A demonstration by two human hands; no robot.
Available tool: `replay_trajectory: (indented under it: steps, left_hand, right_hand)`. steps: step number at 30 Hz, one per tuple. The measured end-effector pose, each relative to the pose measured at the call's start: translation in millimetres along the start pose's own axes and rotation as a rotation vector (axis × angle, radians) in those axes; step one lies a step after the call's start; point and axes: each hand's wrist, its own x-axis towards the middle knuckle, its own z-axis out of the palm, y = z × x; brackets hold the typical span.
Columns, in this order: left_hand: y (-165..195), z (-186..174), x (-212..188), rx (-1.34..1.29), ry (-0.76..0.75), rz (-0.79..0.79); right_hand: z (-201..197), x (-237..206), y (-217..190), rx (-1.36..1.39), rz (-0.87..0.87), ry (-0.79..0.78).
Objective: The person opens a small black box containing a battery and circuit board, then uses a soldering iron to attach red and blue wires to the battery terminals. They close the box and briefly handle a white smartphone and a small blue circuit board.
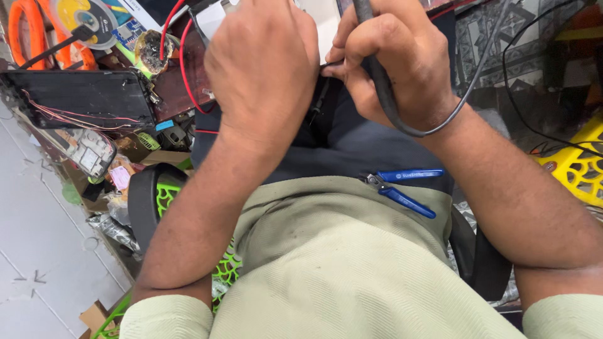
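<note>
Head cam looked straight down over my lap. Right hand [392, 63] was clenched around a black tool handle [377, 69]; its black cable [440, 122] looped out under the wrist and ran up toward the top edge of view. Couldn't see the tool's tip: it was hidden behind the hands. Left hand [264, 63] was curled into a loose fist just beside the right, knuckles up; its fingers were turned away from the cam, so I couldn't tell whether they gripped anything. Both hands sat over the near edge of the counter [182, 81], above a dark reddish-brown board with red wires [183, 69] running onto it.

Blue-handled cutters [405, 188] lay on my lap, on the dark trousers just above the hem of the pale green shirt [339, 263], well clear of both hands.

Toward the left edge of the counter: a long black panel [75, 97] with thin red wires trailing across it, and a small circuit board [91, 154] below it. Far-left corner held an orange hose [28, 31] and a round disc with a yellow centre [85, 19]. A charred lump [152, 50] sat next to the red wires. Green plastic lattice [166, 198] showed under my left forearm, yellow plastic lattice [581, 163] at the right edge.
</note>
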Motion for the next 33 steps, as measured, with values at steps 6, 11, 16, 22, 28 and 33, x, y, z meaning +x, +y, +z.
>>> replay_trajectory:
  steps: [6, 11, 16, 22, 28, 33]
  left_hand:
    - [3.1, 8.3, -6.8, -0.080, 0.143, 0.056]
    - [0.6, 7.8, -5.6, -0.061, 0.052, 0.049]
    - [-4.4, -3.3, -12.6, -0.017, 0.012, 0.084]
    - [-15.4, -6.8, -8.1, 0.046, 0.085, 0.121]
    - [-12.3, 2.4, 2.6, 0.005, 0.194, 0.107]
    - [-6.8, 4.7, -2.1, -0.102, 0.289, 0.078]
  right_hand:
    - [23.4, -20.6, 2.7, 0.030, -0.012, -0.018]
    - [23.2, -22.2, -0.1, 0.019, -0.005, -0.036]
    - [24.7, -23.0, -2.9, 0.020, -0.002, -0.030]
    - [28.7, -18.2, -6.5, 0.034, 0.010, -0.036]
    - [26.2, -17.4, -8.4, 0.002, -0.019, -0.035]
    - [25.5, -19.9, -7.6, 0.024, 0.010, -0.035]
